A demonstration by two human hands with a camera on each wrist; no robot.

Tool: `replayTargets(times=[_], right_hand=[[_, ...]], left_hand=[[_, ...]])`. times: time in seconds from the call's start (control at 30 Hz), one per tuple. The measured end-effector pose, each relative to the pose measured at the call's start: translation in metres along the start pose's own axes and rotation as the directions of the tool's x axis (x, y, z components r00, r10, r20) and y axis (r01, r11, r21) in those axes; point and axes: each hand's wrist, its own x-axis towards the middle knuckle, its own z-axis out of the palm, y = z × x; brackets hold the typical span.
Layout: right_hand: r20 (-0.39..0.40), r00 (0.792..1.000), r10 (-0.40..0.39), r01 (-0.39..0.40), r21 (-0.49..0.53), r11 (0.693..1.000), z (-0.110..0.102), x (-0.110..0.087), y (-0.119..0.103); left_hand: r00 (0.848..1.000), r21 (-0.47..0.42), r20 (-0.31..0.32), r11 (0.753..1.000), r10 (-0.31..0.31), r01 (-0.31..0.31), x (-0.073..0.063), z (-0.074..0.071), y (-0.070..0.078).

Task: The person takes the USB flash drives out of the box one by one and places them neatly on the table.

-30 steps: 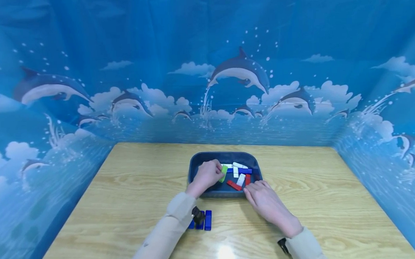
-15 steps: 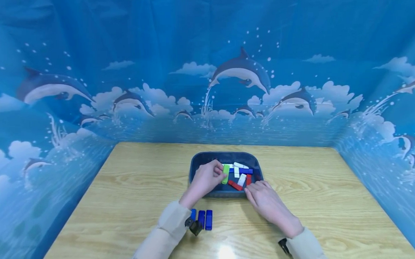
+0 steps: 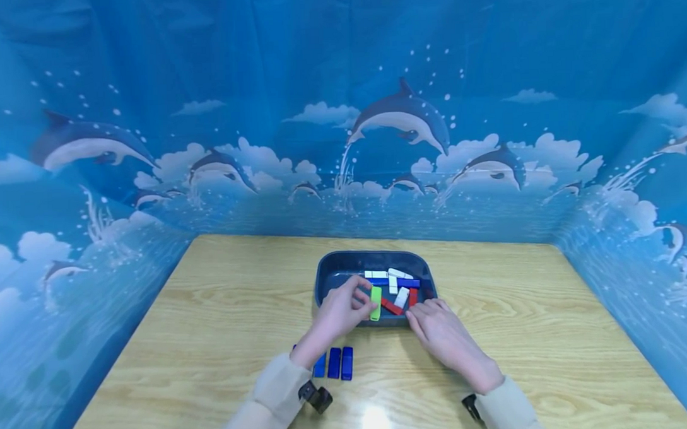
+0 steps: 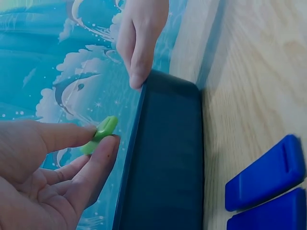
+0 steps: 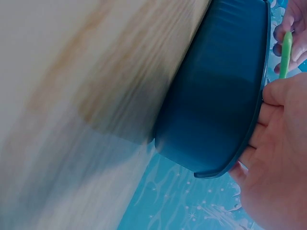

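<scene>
- One lime-green, narrow, oblong, plastic-looking piece [image 3: 376, 303] is sitting in my left hand [image 3: 342, 310], over the front part of a dark navy, rounded-rectangular, plastic-looking tray [image 3: 333, 279].
- My left thumb and fingertip are pinching that green piece from opposite sides; in the left wrist view the other fingers are bending loosely behind, and the piece is tilting, clear of the tray's rim.
- My right hand [image 3: 440, 334] is gripping the tray at its front right corner. Its fingers are bending over the rim, close together, with the thumb touching the edge; the fingertips are hiding behind the wall in the right wrist view.
- Inside the tray, four white oblong pieces [image 3: 401, 297] are lying at mixed angles, mostly toward the right half. Two red oblong pieces [image 3: 391, 306] are resting near the front right, with a white one between them.
- Blue plastic-looking material [image 3: 409, 283] is showing on both sides of one white piece there; I cannot tell whether it is one piece or two.
- On the pale wood-grain table [image 3: 494, 291], at least three blue oblong pieces [image 3: 347, 364] are lying side by side in front of the tray, near my left wrist.
- Beyond the table, a blue curtain [image 3: 292, 46] printed with leaping dolphins and clouds is hanging.
</scene>
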Motion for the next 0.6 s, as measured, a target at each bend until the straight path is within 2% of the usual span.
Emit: replayTargets(times=[0.13,0.37,0.6], right_hand=[[-0.005,1.000,-0.002,0.002,-0.002,1.000,0.000,0.000,0.000],[0.000,1.000,0.006,-0.006,0.002,1.000,0.000,0.000,0.000],[-0.007,1.000,0.002,-0.002,0.002,1.000,0.001,0.001,0.000]], left_hand=[[0.999,-0.009,0.012,1.000,0.031,-0.030,-0.006,0.001,-0.001],[0.998,-0.034,0.037,0.998,0.046,-0.045,-0.019,0.004,-0.004],[0.997,-0.068,0.069,0.998,0.021,-0.016,-0.030,0.007,-0.007]])
